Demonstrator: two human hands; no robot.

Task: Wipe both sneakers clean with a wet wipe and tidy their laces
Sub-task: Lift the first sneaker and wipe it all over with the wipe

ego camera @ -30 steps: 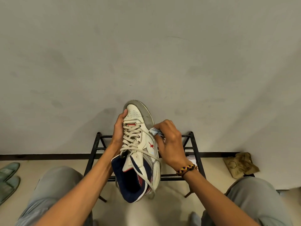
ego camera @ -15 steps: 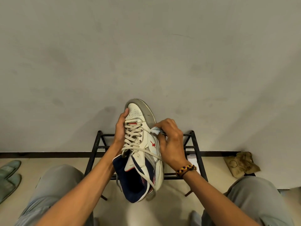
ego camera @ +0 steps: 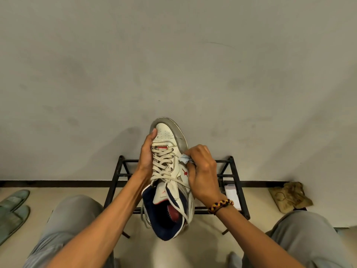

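The sneaker (ego camera: 170, 171) is being held toe-up in front of the black rack (ego camera: 234, 182). The left hand (ego camera: 146, 151) is gripping its far side; the right hand (ego camera: 201, 171) is pinching the wet wipe (ego camera: 185, 158) against its near side. The loose lace (ego camera: 144, 217) is dangling and may snag. Since a second ago, the wipe is creeping toeward.

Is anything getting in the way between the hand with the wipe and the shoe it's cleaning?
Nothing visible does. The right hand presses the wet wipe straight against the side of the sneaker, which the left hand grips from the other side. The loose laces lie on top, away from the wipe.
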